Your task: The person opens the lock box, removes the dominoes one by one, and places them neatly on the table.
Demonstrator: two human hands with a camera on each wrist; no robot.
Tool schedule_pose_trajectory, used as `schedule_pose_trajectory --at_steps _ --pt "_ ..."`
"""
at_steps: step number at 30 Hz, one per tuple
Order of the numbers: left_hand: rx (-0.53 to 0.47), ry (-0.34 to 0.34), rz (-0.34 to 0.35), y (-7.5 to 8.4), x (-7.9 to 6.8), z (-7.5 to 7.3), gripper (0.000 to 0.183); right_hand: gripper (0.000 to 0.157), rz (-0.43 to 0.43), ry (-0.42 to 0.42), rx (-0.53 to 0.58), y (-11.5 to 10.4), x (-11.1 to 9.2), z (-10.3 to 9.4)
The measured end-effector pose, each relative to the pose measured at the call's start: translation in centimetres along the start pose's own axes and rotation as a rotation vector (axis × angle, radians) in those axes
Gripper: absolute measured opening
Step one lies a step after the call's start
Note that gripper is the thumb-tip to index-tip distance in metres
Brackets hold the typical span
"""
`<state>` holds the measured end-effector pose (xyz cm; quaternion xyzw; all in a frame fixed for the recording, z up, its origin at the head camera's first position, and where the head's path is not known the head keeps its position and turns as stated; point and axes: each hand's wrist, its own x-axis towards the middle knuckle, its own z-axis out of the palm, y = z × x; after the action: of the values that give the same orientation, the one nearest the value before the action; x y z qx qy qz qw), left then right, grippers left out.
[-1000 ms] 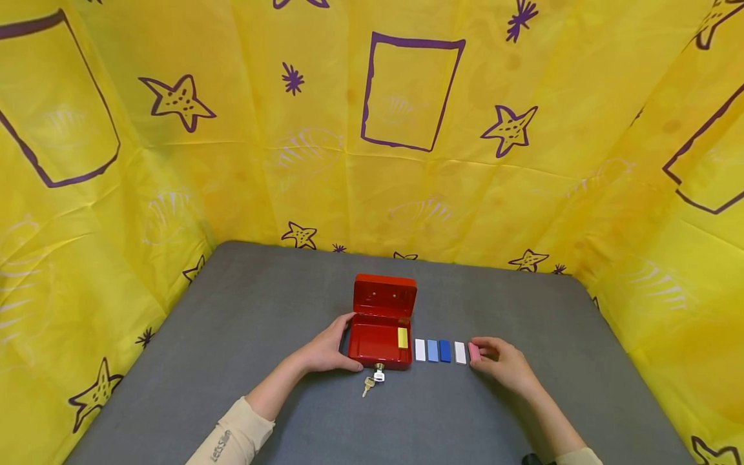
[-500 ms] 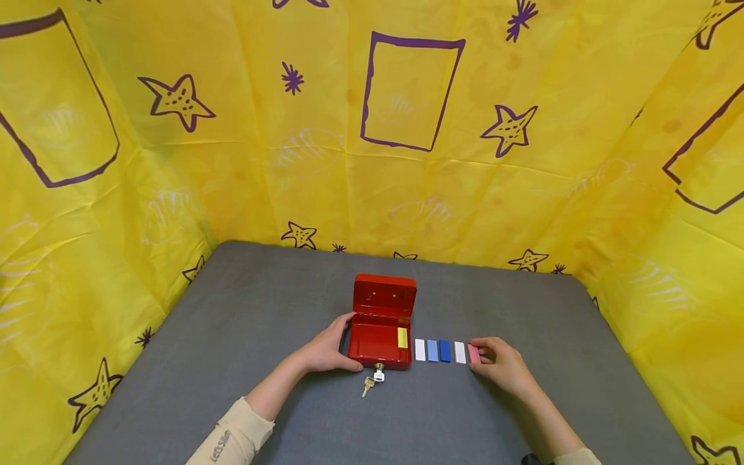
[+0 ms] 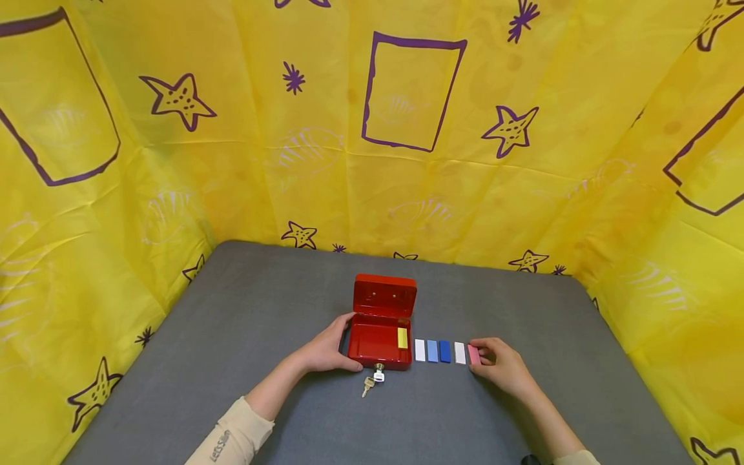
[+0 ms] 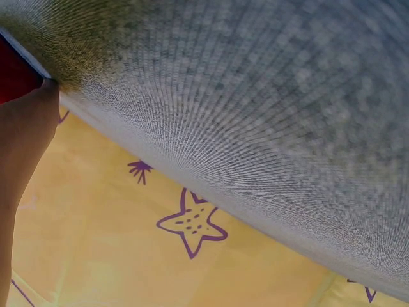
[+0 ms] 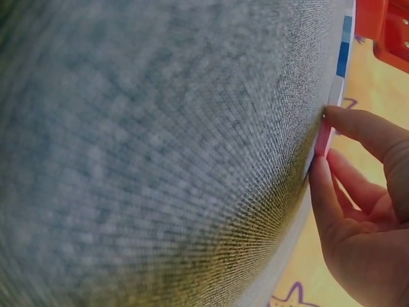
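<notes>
A red metal cash box [image 3: 379, 345] sits on the grey table with its lid [image 3: 385, 296] raised. My left hand [image 3: 327, 349] holds its left side, thumb at the front corner and fingers toward the back. A yellow block [image 3: 402, 338] lies inside, against the right wall. At the far right of a row outside the box, my right hand [image 3: 502, 367] pinches a pink block [image 3: 473, 354] between thumb and fingers. The right wrist view shows this pink block [image 5: 323, 139] edge-on, by the table surface. In the left wrist view, only a corner of the box [image 4: 16, 73] appears.
Between box and right hand lie a white block [image 3: 420, 350], a light blue block [image 3: 433, 351], a dark blue block [image 3: 444, 351] and another white block [image 3: 460, 352]. A key [image 3: 379, 374] sits in the box's front lock, with a second key [image 3: 369, 385] hanging from it.
The pink block has straightened slightly beside the white one, with small finger movement of my right hand. My left hand and the cash box have stayed put.
</notes>
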<state>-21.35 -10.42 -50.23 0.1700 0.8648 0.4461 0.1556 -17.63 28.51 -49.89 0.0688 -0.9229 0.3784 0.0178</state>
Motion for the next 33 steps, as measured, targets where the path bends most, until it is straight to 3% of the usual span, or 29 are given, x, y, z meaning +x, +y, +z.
schedule_pose_trajectory --at_steps 24,33 --pt "0.005 -0.006 0.004 -0.22 0.04 0.05 0.105 0.041 0.073 0.008 -0.013 -0.70 -0.31 -0.70" --pt "0.005 -0.002 0.008 -0.28 -0.02 0.00 0.105 0.041 0.151 -0.014 0.075 -0.91 -0.05 -0.80"
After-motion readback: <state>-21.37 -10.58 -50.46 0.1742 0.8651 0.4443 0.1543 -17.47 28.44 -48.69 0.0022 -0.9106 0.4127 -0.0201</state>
